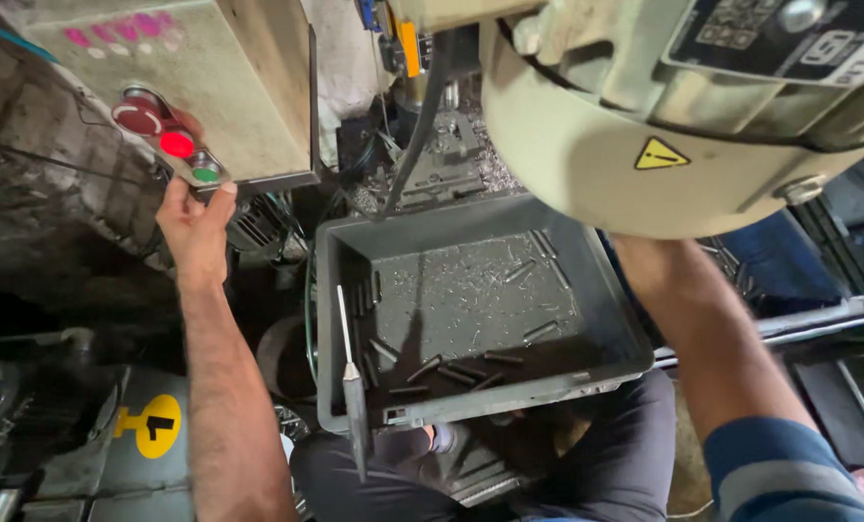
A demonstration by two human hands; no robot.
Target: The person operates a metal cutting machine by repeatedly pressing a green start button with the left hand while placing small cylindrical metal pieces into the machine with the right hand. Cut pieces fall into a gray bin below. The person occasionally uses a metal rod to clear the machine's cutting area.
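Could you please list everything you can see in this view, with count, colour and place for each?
control box: one, beige, upper left
push buttons: three, two red and one green, on the box's lower corner
machine housing: one, cream with a yellow warning triangle, upper right
crate: one, grey, centre
metal pins: several, dark, scattered in the crate among shavings
rod tool: one, grey, leaning over the crate's left wall
left hand: raised at the green button
right hand: hidden behind the housing; only the forearm shows

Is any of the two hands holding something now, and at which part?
The left hand holds nothing; its fingertips touch the control box beside the green button. The right hand is hidden behind the machine housing, so it cannot be told.
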